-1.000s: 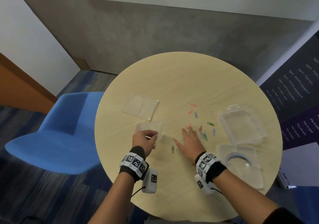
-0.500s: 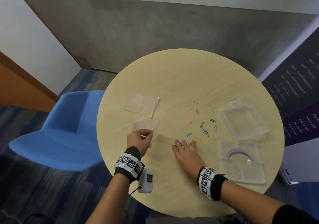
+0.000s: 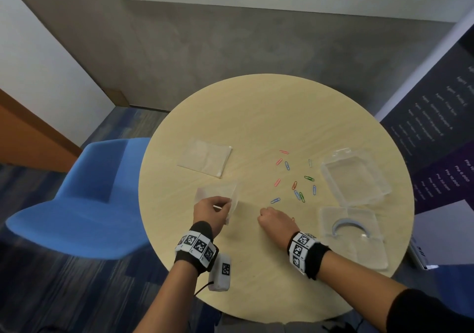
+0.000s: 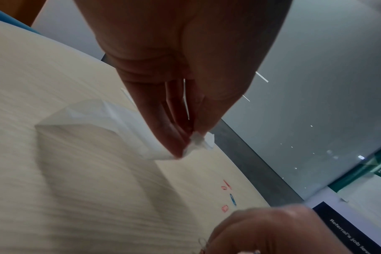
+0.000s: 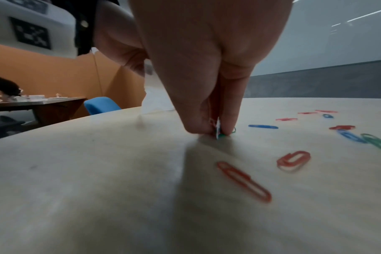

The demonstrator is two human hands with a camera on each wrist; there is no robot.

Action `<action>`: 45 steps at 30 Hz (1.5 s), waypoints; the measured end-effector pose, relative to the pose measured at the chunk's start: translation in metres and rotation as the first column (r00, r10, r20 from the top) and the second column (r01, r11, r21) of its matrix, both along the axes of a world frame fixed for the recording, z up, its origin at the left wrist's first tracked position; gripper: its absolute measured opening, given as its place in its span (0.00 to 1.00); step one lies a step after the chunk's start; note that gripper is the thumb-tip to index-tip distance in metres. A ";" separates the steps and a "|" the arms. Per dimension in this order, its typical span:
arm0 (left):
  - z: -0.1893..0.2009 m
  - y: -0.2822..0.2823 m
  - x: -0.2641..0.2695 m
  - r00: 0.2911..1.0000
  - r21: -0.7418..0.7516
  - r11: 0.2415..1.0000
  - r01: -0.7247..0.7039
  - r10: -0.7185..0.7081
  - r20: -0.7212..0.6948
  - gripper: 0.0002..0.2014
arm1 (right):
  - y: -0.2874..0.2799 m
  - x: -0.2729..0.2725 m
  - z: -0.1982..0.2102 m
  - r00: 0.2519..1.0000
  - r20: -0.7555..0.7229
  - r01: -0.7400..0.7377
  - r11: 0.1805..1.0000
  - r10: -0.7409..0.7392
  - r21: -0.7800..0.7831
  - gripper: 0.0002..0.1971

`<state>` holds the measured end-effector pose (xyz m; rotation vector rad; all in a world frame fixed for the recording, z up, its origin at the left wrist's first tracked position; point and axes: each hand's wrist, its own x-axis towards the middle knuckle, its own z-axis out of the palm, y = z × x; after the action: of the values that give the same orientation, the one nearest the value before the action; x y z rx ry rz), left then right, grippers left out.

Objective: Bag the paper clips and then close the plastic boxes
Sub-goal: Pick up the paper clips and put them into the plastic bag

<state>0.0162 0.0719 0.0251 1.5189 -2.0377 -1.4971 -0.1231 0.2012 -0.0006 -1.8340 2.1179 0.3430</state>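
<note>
While left hand (image 3: 213, 210) holds bag (image 3: 220, 194), right hand (image 3: 277, 221) pinching clips (image 5: 220, 132)

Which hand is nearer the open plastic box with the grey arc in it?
Right. The right hand is beside the box, pinching paper clips. The left hand is farther off, holding a clear bag.

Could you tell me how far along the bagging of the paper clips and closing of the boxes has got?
Early stage. No clip visibly lies in the small clear plastic bag, whose edge the left hand pinches. In hand: the right hand pinches a few gathered clips against the round wooden table. Left: about a dozen coloured paper clips lie scattered, and both clear plastic boxes lie open.
</note>
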 end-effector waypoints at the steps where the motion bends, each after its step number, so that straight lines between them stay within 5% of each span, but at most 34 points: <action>1: 0.001 0.001 -0.002 1.000 0.001 1.000 0.004 -0.004 -0.001 0.06 | -0.005 -0.002 0.003 1.000 -0.005 0.024 1.000 -0.024 0.012 0.12; 5: 0.005 0.004 -0.008 0.999 -0.001 0.999 0.035 -0.035 0.001 0.06 | -0.025 -0.030 0.012 0.949 0.090 0.306 0.952 -0.303 -0.022 0.11; 9: 0.008 0.009 -0.014 0.999 0.001 0.999 0.047 -0.047 -0.009 0.07 | -0.025 -0.078 0.016 0.742 0.356 0.642 0.756 -0.568 -0.130 0.03; 12: 0.011 0.013 -0.017 0.998 0.016 0.998 0.059 -0.059 -0.014 0.08 | -0.010 -0.101 0.022 0.398 0.609 0.871 0.491 -0.686 -0.016 0.05; 15: 0.013 0.017 -0.023 0.997 0.019 0.997 0.077 -0.077 -0.014 0.08 | 0.002 -0.110 0.029 -0.213 0.844 0.907 0.222 -0.493 0.358 0.08; 17: 0.014 0.019 -0.028 0.996 0.025 0.996 0.082 -0.081 -0.024 0.08 | 0.003 -0.104 0.036 -0.489 0.831 0.808 0.221 -0.264 0.546 0.07; 19: 0.015 0.023 -0.034 0.995 0.029 0.995 0.090 -0.089 -0.034 0.08 | -0.001 -0.091 0.045 -0.590 0.792 0.741 0.285 -0.157 0.608 0.06; 23: 0.017 0.029 -0.043 0.993 0.004 0.994 0.111 -0.111 -0.051 0.07 | -0.013 -0.054 0.053 -0.553 0.813 0.706 0.414 -0.184 0.574 0.04; 33: 0.014 0.036 -0.038 0.998 -0.034 0.998 0.057 -0.056 0.027 0.09 | -0.020 -0.033 0.042 -0.089 0.901 0.856 0.430 -0.423 0.287 0.07; 39: 0.019 0.039 -0.040 0.993 -0.034 0.993 0.110 -0.112 -0.038 0.07 | -0.024 -0.036 0.035 -0.008 0.862 0.811 0.500 -0.508 0.303 0.05; 43: 0.017 0.041 -0.039 0.993 -0.028 0.996 0.087 -0.089 -0.078 0.07 | -0.020 -0.036 0.034 -0.151 0.865 0.731 0.534 -0.479 0.424 0.14; 45: 0.017 0.044 -0.039 0.992 -0.014 0.996 0.087 -0.088 -0.092 0.06 | -0.017 -0.035 0.034 -0.135 0.875 0.727 0.553 -0.464 0.406 0.16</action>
<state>-0.0225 0.1155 0.0424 1.3468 -2.0798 -1.5558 -0.1584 0.1846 0.0332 -0.3933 1.6557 -1.0981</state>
